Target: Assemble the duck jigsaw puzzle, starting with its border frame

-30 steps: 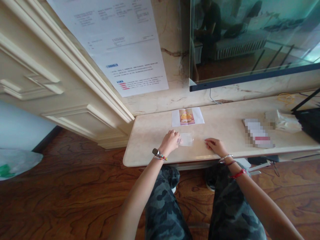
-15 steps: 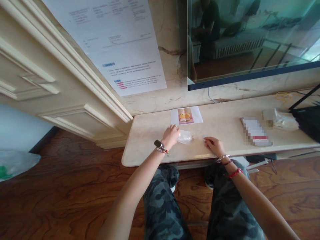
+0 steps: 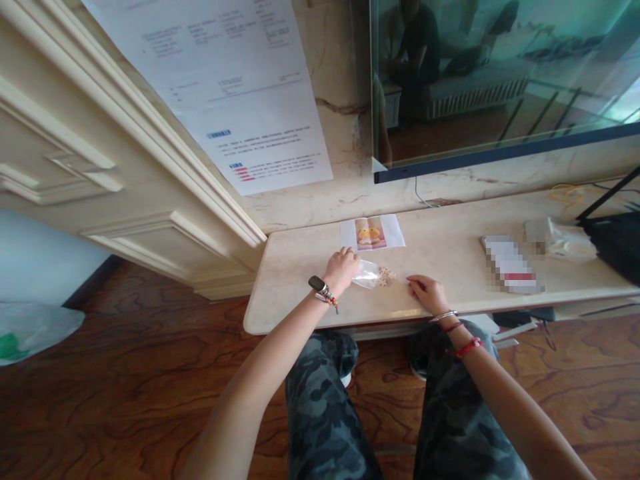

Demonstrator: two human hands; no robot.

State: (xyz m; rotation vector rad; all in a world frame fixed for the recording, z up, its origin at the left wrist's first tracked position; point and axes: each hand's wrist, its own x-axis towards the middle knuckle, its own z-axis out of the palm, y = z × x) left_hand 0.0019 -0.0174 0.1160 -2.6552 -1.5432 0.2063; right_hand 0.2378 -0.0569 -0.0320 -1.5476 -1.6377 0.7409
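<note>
My left hand point(image 3: 342, 268) is closed on the corner of a small clear plastic bag point(image 3: 367, 274) and holds it tilted just above the marble table point(image 3: 310, 267). Several small pale pieces point(image 3: 387, 275) lie on the table at the bag's mouth. My right hand point(image 3: 426, 292) rests on the table a little to the right of them, fingers curled, nothing visibly in it. A printed sheet with an orange picture point(image 3: 372, 233) lies flat behind the bag.
A blurred white card or box point(image 3: 510, 263) and a crumpled clear wrapper point(image 3: 563, 241) lie at the table's right. A black stand point(image 3: 613, 233) sits at the far right. Large paper sheet point(image 3: 240, 87) on the wall; glass panel point(image 3: 500, 67) above.
My left hand has lifted and tipped the bag, and small pieces now lie on the table at its mouth. My right hand has stayed in place.
</note>
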